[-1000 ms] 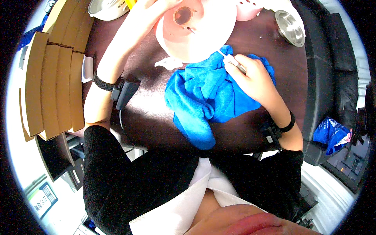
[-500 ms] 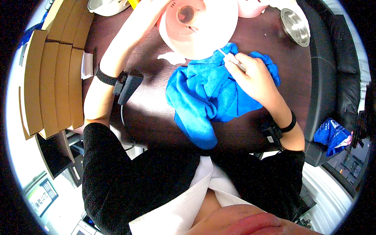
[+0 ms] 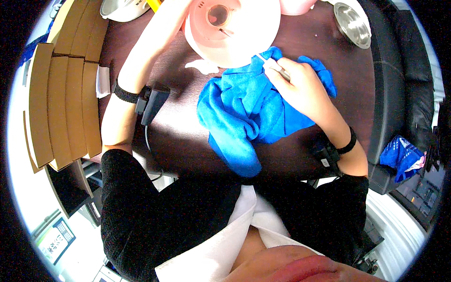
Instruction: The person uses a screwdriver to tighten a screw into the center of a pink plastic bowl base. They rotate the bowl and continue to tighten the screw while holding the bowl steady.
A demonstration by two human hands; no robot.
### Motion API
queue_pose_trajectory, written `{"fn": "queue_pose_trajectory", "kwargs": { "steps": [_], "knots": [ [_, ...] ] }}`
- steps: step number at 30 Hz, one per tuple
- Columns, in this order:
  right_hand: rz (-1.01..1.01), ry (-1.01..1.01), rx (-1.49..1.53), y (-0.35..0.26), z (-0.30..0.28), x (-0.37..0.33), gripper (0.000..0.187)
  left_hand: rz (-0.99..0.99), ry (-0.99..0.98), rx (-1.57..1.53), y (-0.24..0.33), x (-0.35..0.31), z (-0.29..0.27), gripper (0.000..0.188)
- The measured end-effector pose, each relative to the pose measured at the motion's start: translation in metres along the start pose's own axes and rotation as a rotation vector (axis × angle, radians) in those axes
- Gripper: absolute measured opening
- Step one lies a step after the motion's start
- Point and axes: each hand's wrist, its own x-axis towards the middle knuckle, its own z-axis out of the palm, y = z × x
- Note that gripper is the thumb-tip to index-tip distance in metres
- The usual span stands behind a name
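The right hand (image 3: 302,89) holds a slim tool (image 3: 277,68) over blue cloth (image 3: 246,110).

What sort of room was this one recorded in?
Probably an office or a workroom: cardboard boxes stand at the left, what looks like a black sofa runs along the right, and an apparent desk calendar shows at the lower left.

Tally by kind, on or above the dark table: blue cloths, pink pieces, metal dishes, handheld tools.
Blue cloth: 1
Pink pieces: 2 (large pink piece, top-edge pink piece)
Metal dish: 1
Slim tool in right hand: 1
Total: 5
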Motion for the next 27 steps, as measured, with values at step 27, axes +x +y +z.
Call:
{"fn": "queue_pose_trajectory", "kwargs": {
  "steps": [27],
  "knots": [
    [-0.014,-0.062,-0.186,-0.032,-0.003,-0.003,0.028,0.121,-0.186,0.106,0.039,-0.019,0.029,0.044]
  ]
}}
